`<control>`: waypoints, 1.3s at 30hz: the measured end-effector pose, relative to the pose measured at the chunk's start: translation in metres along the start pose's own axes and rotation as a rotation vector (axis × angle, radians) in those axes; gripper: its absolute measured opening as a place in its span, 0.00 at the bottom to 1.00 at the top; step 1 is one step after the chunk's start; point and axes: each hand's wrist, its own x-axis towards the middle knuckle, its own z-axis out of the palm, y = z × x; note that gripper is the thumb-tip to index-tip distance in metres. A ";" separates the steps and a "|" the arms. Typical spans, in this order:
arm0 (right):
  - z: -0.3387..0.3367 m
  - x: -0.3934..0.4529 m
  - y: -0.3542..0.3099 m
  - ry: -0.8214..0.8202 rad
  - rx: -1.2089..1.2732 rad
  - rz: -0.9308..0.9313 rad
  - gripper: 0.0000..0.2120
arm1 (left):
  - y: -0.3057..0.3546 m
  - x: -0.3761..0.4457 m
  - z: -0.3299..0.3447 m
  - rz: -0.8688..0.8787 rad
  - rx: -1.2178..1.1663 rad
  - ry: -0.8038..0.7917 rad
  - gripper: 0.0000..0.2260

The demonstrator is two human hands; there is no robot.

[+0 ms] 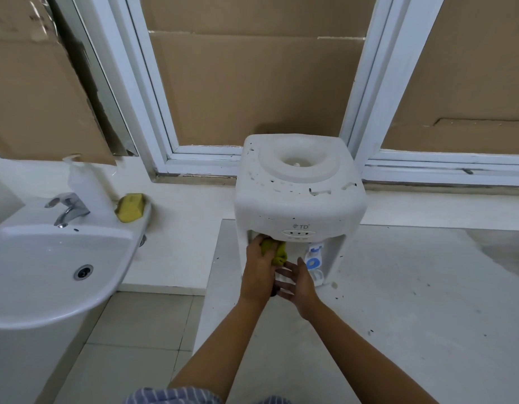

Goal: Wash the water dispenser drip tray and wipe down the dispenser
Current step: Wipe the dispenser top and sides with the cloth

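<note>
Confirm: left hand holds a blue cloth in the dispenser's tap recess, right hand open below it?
Not blue. The head view shows the cloth is yellow-green. The rest stands: the left hand holds it in the dispenser's tap recess, the right hand open below.

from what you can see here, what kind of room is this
Probably a washroom or utility corner: a white basin with a tap, a soap bottle beside it, and tiled floor.
</note>
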 end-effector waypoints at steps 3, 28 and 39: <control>-0.002 0.001 -0.001 -0.012 0.037 0.024 0.29 | -0.004 0.005 -0.003 0.028 0.048 -0.081 0.17; -0.018 0.008 0.004 -0.111 0.128 0.103 0.34 | -0.041 -0.018 -0.009 0.139 0.331 -0.413 0.12; -0.018 0.011 0.007 -0.094 0.121 0.094 0.32 | -0.043 -0.014 0.017 -0.079 0.111 -0.473 0.12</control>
